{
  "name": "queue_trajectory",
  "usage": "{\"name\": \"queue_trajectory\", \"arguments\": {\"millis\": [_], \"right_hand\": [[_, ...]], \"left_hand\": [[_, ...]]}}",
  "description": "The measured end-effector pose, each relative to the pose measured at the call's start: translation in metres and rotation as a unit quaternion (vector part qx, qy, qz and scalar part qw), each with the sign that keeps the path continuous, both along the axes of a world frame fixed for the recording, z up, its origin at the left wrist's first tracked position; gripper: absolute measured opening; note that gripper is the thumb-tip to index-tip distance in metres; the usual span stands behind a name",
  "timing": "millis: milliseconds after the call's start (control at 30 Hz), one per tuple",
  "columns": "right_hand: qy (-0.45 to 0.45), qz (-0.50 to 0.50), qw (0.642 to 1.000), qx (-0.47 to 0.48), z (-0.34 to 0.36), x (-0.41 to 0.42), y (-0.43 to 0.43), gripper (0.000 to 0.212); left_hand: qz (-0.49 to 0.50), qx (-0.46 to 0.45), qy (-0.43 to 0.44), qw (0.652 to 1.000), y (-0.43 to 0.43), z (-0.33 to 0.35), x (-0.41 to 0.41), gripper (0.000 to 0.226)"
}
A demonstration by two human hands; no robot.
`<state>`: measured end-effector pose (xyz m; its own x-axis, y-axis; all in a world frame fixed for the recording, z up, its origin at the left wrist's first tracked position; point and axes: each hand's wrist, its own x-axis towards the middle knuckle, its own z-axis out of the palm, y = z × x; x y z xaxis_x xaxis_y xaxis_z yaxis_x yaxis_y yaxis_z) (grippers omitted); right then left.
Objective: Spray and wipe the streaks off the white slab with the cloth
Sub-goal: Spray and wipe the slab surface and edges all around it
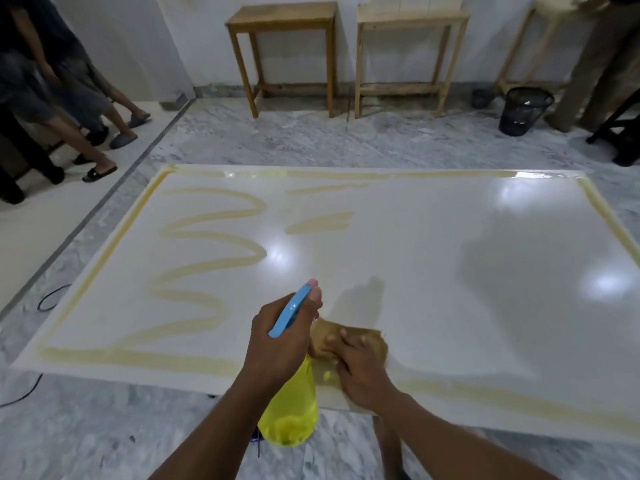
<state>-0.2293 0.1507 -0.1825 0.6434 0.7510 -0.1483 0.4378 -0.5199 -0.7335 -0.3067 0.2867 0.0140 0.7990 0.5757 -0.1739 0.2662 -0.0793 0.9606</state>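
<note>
A: Where does the one view look from?
B: From the person's head, forward and down, wide-angled, close above both hands (311, 344).
A: How far does it reach?
B: Across the white slab (415, 244) on the floor (311, 140), to the far wall (201, 46).

No readable text, label or number anywhere (the yellow spray bottle (289, 415) bears no label).
</note>
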Motion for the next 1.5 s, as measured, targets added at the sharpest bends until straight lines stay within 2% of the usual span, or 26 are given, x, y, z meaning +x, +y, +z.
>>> {"name": "queue_trajectory", "arguments": {"millis": [67,200,300,367,433,500,633,767,833,900,967,1067,1167,1333,1500], "right_hand": [[0.097,-0.059,0.993,0.034,0.033,0.008,-0.002,0.036],[0.244,-0.191,0.948,0.079,0.089,0.063,-0.033,0.024],[0.281,-0.245,0.919,0.13,0.123,0.128,-0.071,0.023],[0.256,-0.275,0.914,0.15,0.137,0.181,-0.097,0.023],[0.169,-0.299,0.931,0.128,0.139,0.248,-0.121,0.024],[0.083,-0.305,0.945,0.088,0.136,0.315,-0.142,0.024],[-0.049,-0.275,0.959,-0.046,0.112,0.418,-0.169,0.034],[-0.042,-0.228,0.961,-0.149,0.057,0.467,-0.176,0.046],[-0.07,-0.198,0.963,-0.17,0.016,0.464,-0.176,0.049],[-0.106,-0.215,0.962,-0.127,-0.009,0.443,-0.172,0.046],[-0.115,-0.231,0.961,-0.1,-0.012,0.422,-0.167,0.045],[-0.108,-0.202,0.969,-0.096,-0.016,0.39,-0.171,0.048],[-0.11,-0.188,0.972,-0.093,-0.017,0.341,-0.171,0.054],[-0.11,-0.167,0.977,-0.076,-0.016,0.231,-0.157,0.054],[-0.039,-0.15,0.985,-0.076,-0.002,0.105,-0.132,0.057]], "left_hand": [[-0.009,-0.006,0.004,1.0,-0.007,0.004,-0.005,0.054],[-0.038,0.014,0.015,0.999,-0.019,0.008,0.013,0.045],[-0.048,0.003,0.002,0.999,-0.032,0.01,0.046,0.036],[-0.061,0.004,-0.001,0.998,-0.041,0.011,0.073,0.034],[-0.075,0.004,0.0,0.997,-0.05,0.01,0.105,0.044],[-0.091,0.001,0.004,0.996,-0.059,0.006,0.138,0.044],[-0.12,-0.001,0.013,0.993,-0.079,-0.011,0.206,0.017],[-0.141,-0.007,0.028,0.99,-0.1,-0.026,0.257,0.018],[-0.152,-0.007,0.033,0.988,-0.11,-0.032,0.273,0.024],[-0.158,-0.011,0.038,0.987,-0.116,-0.034,0.283,0.029],[-0.165,-0.013,0.044,0.985,-0.119,-0.034,0.287,0.022],[-0.166,-0.01,0.048,0.985,-0.12,-0.033,0.287,0.012],[-0.157,-0.006,0.038,0.987,-0.116,-0.03,0.274,0.014],[-0.158,0.008,0.017,0.987,-0.107,-0.018,0.228,0.011],[-0.143,0.005,0.005,0.99,-0.091,0.001,0.147,0.022]]}}
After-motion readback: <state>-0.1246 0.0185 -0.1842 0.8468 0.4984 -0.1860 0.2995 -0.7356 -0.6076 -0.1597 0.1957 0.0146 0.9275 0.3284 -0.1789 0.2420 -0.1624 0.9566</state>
